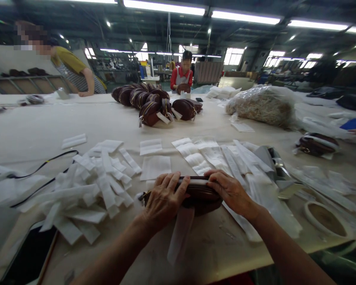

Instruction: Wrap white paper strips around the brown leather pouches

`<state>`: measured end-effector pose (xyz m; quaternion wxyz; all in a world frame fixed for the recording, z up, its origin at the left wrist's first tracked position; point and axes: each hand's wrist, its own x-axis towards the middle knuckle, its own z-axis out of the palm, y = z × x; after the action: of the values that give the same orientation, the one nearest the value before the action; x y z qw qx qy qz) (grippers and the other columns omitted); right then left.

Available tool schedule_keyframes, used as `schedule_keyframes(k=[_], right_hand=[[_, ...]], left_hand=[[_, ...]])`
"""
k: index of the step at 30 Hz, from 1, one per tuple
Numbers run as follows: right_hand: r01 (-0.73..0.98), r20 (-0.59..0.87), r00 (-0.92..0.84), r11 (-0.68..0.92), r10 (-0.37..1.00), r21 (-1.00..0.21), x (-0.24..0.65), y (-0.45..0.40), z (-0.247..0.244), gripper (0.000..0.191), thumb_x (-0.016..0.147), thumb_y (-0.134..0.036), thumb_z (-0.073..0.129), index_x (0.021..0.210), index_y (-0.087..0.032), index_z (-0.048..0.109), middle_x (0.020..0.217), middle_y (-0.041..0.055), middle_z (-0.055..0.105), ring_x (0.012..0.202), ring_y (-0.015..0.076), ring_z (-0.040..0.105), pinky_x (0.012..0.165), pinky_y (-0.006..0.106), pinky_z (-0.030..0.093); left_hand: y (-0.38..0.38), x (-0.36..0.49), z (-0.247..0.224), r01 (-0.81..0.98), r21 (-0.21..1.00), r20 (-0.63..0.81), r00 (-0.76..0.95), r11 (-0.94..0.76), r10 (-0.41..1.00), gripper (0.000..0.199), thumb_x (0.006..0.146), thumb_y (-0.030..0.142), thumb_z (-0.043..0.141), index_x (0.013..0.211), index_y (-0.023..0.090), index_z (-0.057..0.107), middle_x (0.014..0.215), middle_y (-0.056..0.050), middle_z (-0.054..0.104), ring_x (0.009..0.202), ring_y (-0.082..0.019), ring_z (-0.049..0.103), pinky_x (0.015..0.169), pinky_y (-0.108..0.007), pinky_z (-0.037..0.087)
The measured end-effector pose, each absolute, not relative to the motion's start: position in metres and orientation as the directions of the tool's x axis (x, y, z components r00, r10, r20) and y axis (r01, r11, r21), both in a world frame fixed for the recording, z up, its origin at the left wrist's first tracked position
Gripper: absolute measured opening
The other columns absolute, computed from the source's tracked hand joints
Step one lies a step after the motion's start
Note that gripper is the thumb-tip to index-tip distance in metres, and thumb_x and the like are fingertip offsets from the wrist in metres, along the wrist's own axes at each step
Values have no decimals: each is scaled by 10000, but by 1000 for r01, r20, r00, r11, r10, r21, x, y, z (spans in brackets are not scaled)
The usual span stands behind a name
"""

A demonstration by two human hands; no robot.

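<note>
A dark brown leather bag (pixel 200 200) is held on its side at the near middle of the table. My left hand (pixel 165 196) grips its left part, with fingers over the top edge near the zipper end. My right hand (pixel 227 190) holds the right part, its fingers bent over the top edge. A white strip (pixel 180 233) hangs down from the bag's near side, below my left hand. Between the hands, a pale strip (pixel 198 182) lies along the bag's top. The palms and thumb undersides are hidden.
White strips (pixel 106 178) lie heaped at left, beside a phone (pixel 32 253). More white sheets (pixel 207 154) and a tape roll (pixel 326 217) are at right. Brown bags (pixel 151 113) are grouped farther back. A wrapped bag (pixel 317 144) sits right. Two people stand beyond the table.
</note>
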<state>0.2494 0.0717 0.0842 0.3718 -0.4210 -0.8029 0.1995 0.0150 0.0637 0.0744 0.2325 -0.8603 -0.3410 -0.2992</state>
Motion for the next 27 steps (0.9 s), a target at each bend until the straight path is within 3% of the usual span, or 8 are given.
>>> schedule_keyframes(k=[3, 5, 8, 14, 17, 21, 25, 27], right_hand=[[459, 395, -318, 504, 862, -731, 261, 73, 85, 191, 932, -330, 477, 909, -207, 622, 1061, 66, 656, 996, 175, 621, 885, 305, 497], [447, 398, -178, 434, 900, -782, 272, 73, 87, 209, 936, -337, 470, 985, -209, 627, 1037, 54, 676, 991, 176, 630, 882, 313, 504], [504, 478, -15, 420, 878, -755, 282, 70, 92, 198, 921, -336, 502, 985, -204, 636, 998, 51, 682, 967, 178, 634, 870, 316, 506], [562, 606, -235, 615, 760, -553, 251, 63, 87, 105, 896, -278, 560, 929, -200, 623, 989, 70, 643, 954, 175, 610, 854, 303, 497], [554, 598, -223, 605, 770, -572, 239, 65, 79, 103, 910, -213, 509, 824, -199, 563, 945, 60, 638, 876, 149, 619, 789, 266, 506], [568, 551, -266, 591, 791, -573, 245, 69, 77, 119, 915, -180, 453, 827, -207, 528, 958, 51, 646, 876, 148, 620, 788, 271, 502], [543, 511, -257, 561, 820, -625, 250, 67, 79, 66, 916, -267, 497, 909, -215, 537, 993, 51, 646, 914, 159, 618, 818, 286, 503], [528, 490, -252, 543, 834, -653, 249, 67, 80, 134, 894, -334, 548, 958, -217, 553, 998, 54, 641, 944, 174, 612, 843, 302, 499]], left_hand=[[64, 14, 75, 729, -185, 685, 576, -659, 446, 336, 897, 292, 542, 1168, 98, 582, 1109, -181, 626, 977, -290, 591, 850, -442, 480], [64, 13, 76, 726, -194, 697, 576, -660, 428, 322, 896, 276, 541, 1159, 94, 583, 1100, -180, 627, 962, -290, 593, 839, -440, 480], [65, 14, 77, 718, -201, 705, 578, -666, 410, 321, 895, 262, 541, 1164, 91, 575, 1092, -177, 628, 953, -292, 591, 824, -433, 479], [65, 14, 76, 729, -191, 685, 578, -657, 443, 334, 891, 274, 552, 1171, 94, 570, 1106, -179, 623, 969, -302, 586, 843, -444, 462], [63, 14, 77, 734, -176, 671, 577, -656, 465, 334, 901, 289, 536, 1179, 104, 562, 1127, -170, 617, 994, -295, 580, 859, -437, 446], [62, 13, 77, 732, -172, 664, 581, -660, 471, 340, 918, 283, 510, 1209, 109, 538, 1174, -157, 605, 1038, -284, 566, 874, -419, 425], [62, 13, 76, 733, -175, 654, 586, -658, 478, 360, 911, 280, 526, 1231, 114, 528, 1191, -150, 604, 1049, -284, 560, 888, -421, 413], [63, 13, 76, 732, -178, 662, 584, -658, 470, 360, 907, 281, 533, 1222, 109, 536, 1185, -153, 607, 1042, -287, 561, 885, -422, 414]])
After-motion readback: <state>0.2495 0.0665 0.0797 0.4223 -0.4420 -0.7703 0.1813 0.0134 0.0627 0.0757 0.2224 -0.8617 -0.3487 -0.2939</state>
